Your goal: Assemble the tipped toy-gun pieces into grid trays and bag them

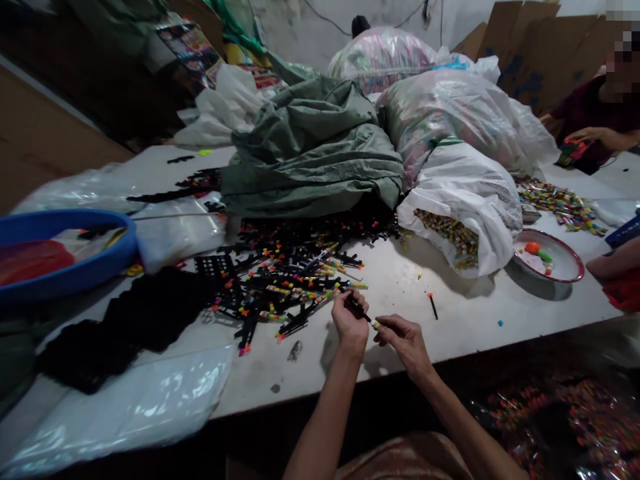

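Slim black plastic piece (358,307), rod-like: located in the left hand (351,319), over the near table edge, fingers curled closed around it. Right hand (404,341): thumb and forefinger pinch a small yellowish piece (376,325) at the rod's lower end; whether the two are joined cannot be told. Beyond lies a tangled heap of black plastic parts (285,273) with orange, pink and yellow tips, too dense to count. Materials noted: creased matte green fabric (320,147); a white sack (465,193), open-mouthed, showing small cylindrical pieces (453,235); glossy clear plastic sheeting (135,407). Count: two bulging translucent bags at the back, one white sack, one round blue tub (127,243) of smooth finish, one round red-rimmed dish (575,267), one orange-ended black stick (433,306) lying apart on the white tabletop (395,273).
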`<state>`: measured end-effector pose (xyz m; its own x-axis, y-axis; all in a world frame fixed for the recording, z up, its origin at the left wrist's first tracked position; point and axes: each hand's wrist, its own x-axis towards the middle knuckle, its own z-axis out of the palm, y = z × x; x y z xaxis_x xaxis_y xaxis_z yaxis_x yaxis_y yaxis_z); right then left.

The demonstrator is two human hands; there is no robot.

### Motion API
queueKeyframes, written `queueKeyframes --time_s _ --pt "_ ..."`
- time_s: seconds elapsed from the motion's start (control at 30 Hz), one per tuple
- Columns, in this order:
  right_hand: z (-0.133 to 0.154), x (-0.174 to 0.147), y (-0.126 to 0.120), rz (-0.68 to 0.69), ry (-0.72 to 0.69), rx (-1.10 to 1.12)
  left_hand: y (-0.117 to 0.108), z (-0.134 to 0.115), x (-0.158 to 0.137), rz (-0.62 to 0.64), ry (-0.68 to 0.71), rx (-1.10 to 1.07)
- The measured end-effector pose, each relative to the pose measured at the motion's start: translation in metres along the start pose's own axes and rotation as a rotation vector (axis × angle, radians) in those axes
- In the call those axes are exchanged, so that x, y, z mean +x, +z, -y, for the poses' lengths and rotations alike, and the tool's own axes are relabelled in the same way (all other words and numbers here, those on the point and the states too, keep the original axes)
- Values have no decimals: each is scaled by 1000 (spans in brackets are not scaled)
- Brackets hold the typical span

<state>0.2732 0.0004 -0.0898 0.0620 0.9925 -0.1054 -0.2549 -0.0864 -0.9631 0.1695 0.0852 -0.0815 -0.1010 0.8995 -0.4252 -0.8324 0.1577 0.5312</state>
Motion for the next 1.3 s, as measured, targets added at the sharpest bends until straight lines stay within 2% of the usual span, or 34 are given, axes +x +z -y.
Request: queueKeyframes --time_s 0.13,0.23,0.33,0.5,0.7,0.83,1.0,1.07,1.13,1.2,1.3 --pt "-2 0 -1 -18 -69 -28 3 -4 -5 -14 -8 7" --pt "-4 -1 0 -8 -154 -138 6 -7 -9 -26 -27 11" --pt "-4 -4 3 -23 -317 -345 8 -9 -13 -42 -38 0" --pt "-9 -7 10 -48 -674 -654 8 -12 -14 -70 -28 -26" --pt "-15 -5 18 -59 -841 -885 7 -16 -13 -128 35 -17" --pt "-17 1 20 -47 -789 -819 5 -18 -10 -170 63 -31" --pt "-26 4 25 -5 -722 -812 2 -17 -7 -153 31 -36" --pt "-27 7 25 17 -677 -741 -1 -23 -3 -146 38 -32" --pt "-24 19 22 31 -608 -640 -7 -40 4 -147 63 -24" --pt "-16 45 18 43 -523 -643 -18 -67 16 -165 160 27" --pt "-1 106 15 20 -354 -952 -42 -114 36 -214 469 338"
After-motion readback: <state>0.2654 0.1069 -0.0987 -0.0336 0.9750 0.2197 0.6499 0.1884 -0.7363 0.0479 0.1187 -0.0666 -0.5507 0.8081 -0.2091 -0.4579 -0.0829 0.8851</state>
